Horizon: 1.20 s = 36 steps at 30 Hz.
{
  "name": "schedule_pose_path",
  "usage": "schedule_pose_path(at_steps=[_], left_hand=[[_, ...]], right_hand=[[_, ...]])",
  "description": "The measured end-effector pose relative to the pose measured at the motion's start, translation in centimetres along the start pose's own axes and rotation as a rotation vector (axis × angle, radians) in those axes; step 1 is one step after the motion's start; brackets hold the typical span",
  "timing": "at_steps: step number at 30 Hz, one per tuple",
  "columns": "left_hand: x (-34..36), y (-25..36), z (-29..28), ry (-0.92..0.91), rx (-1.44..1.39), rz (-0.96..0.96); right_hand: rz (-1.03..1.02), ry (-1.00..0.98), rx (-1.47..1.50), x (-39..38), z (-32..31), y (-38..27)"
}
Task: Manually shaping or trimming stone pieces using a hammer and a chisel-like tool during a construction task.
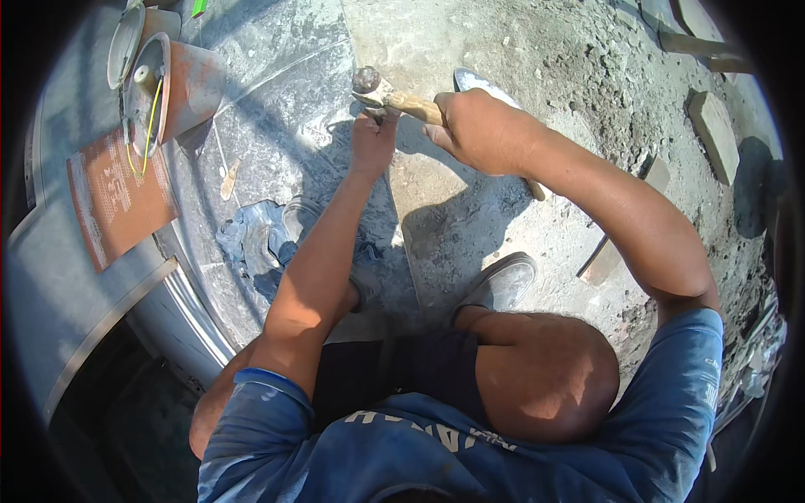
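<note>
Gripping the pale wooden handle of a hammer (pixel 415 106), my right hand (pixel 474 130) is closed near the top centre. The hammer's rounded, dirty metal head lies directly over my left hand (pixel 375 147). My left fingers are closed on something just under that head, which I cannot make out. Behind my right hand a trowel (pixel 471 84) shows its pale metal blade, partly hidden, with a wooden handle end below the hand. My feet rest on the dusty floor (pixel 440 210) below both hands.
Buckets (pixel 191 88) with a yellow cord stand at upper left beside a perforated orange-brown sheet (pixel 119 193). Crumpled blue cloth (pixel 256 239) lies by my left foot. Stone pieces (pixel 713 138) and rubble are on the right. A metal-edged drop (pixel 168 277) borders the lower left.
</note>
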<state>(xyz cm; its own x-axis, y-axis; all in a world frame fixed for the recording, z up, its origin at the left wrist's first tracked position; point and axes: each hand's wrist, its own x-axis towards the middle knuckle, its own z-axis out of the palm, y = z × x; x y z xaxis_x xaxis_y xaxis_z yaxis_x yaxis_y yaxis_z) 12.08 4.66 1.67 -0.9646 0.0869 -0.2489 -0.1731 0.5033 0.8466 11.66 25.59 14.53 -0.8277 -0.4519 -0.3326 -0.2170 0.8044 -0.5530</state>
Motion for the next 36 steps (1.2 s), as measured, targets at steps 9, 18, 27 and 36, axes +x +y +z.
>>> schedule_pose_path(at_steps=[9, 18, 27, 36], left_hand=[[1.4, -0.9, -0.3, -0.014, -0.085, 0.098], [2.4, -0.5, -0.1, 0.009, -0.108, 0.005], [2.2, 0.1, -0.3, 0.036, -0.101, -0.035], [3.5, -0.5, -1.1, 0.014, -0.179, 0.054]], right_hand=[[-0.136, 0.483, 0.421, 0.3, -3.7, -1.4], [0.013, 0.232, 0.281, 0.4, -7.6, -2.5], [0.053, -0.045, 0.137, 0.7, -0.9, 0.6], [-0.188, 0.529, 0.285, -0.3, -8.1, -2.5]])
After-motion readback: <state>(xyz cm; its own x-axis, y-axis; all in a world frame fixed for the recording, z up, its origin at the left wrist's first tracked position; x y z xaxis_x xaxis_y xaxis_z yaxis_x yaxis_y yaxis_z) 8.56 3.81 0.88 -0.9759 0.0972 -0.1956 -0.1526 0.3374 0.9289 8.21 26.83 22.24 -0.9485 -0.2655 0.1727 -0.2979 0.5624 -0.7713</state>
